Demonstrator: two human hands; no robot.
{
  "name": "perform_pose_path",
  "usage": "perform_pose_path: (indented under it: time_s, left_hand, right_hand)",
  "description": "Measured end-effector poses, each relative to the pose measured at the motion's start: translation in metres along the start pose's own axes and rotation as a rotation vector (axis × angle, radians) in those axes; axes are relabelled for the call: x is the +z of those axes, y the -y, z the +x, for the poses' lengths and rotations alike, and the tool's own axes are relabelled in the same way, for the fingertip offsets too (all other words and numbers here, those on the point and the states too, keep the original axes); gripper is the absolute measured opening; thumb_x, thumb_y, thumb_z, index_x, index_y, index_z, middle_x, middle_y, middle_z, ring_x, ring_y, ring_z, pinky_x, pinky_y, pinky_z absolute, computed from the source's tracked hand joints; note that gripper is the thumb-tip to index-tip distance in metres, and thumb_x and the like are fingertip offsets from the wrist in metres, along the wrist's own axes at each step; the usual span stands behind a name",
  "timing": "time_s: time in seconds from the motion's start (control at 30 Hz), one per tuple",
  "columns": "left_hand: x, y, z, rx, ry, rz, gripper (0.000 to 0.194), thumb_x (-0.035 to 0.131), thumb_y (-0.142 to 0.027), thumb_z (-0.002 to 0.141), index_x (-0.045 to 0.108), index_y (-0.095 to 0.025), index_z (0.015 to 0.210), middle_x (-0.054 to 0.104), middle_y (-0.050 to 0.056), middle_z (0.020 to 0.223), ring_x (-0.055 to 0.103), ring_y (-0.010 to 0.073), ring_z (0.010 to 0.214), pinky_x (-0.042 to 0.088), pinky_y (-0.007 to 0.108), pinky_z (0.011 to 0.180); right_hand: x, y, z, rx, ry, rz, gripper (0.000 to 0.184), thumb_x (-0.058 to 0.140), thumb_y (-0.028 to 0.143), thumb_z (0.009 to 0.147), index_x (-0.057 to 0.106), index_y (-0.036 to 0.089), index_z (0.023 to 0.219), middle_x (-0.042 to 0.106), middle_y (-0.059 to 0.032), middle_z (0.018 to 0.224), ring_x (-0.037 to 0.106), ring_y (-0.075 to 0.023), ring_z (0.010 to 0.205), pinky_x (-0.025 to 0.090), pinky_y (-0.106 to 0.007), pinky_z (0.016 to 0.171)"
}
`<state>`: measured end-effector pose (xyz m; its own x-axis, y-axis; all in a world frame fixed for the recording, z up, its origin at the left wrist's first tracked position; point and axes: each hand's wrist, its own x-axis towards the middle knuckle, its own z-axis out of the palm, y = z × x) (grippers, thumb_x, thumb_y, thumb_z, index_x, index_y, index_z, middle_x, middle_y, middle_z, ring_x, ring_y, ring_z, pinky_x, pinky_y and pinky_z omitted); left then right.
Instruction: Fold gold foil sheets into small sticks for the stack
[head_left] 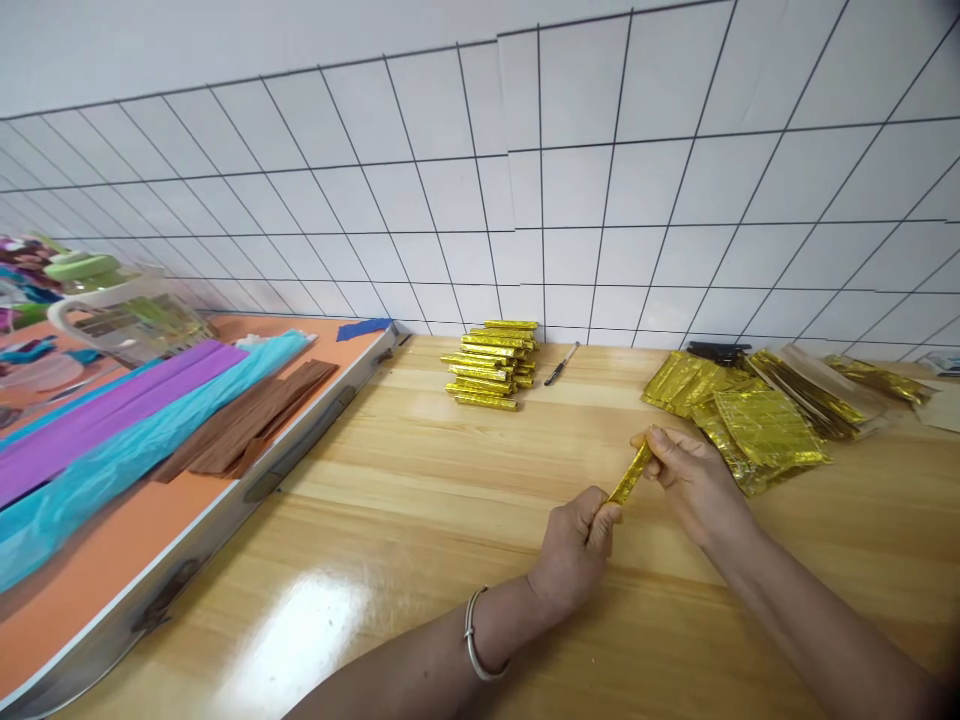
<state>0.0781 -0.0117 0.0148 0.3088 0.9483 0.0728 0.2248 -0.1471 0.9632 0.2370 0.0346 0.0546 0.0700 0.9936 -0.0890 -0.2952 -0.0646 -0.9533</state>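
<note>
A narrow strip of shiny gold foil (630,474) stretches slantwise between my two hands, above the wooden table. My left hand (576,540) is closed around its lower end, thumb on top. At the upper end, my right hand (679,465) pinches the foil between thumb and fingers. Just beyond my right hand lie flat, crinkled gold foil pieces (769,425) in loose overlapping stacks. Farther back, left of my hands, several narrow gold foil strips or rolls (491,365) are piled together near the wall.
A black pen (561,366) lies beside the gold pile. On the left, an orange-topped board (300,425) with a raised edge carries brown (255,420), turquoise (150,440) and purple paper (127,410). Behind these stands a clear container (142,315). White gridded wall (450,190) borders the table (420,560).
</note>
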Motion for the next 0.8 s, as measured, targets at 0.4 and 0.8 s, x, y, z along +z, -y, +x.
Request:
perform_pose_path:
  time_s: [0.4, 0.8]
  left_hand:
    - [-0.004, -0.007, -0.003, 0.089, 0.187, 0.047, 0.028, 0.026, -0.037, 0.095, 0.045, -0.017, 0.091, 0.045, -0.003, 0.061, 0.041, 0.0101, 0.054, 0.032, 0.022, 0.054]
    - [0.001, 0.0, -0.005, 0.059, 0.076, 0.178, 0.028, 0.026, -0.036, 0.094, 0.048, -0.019, 0.088, 0.044, -0.001, 0.065, 0.041, 0.0123, 0.058, 0.032, 0.024, 0.056]
  right_hand:
    - [0.009, 0.005, 0.004, -0.064, -0.091, 0.045, 0.024, 0.066, 0.04, 0.076, 0.063, 0.017, 0.072, 0.054, 0.0021, 0.059, 0.035, -0.0059, 0.045, 0.025, -0.021, 0.043]
    - [0.016, 0.0, 0.004, -0.102, -0.046, -0.1, 0.037, 0.058, 0.052, 0.077, 0.057, 0.017, 0.065, 0.045, 0.0039, 0.053, 0.03, -0.0063, 0.042, 0.023, -0.023, 0.041]
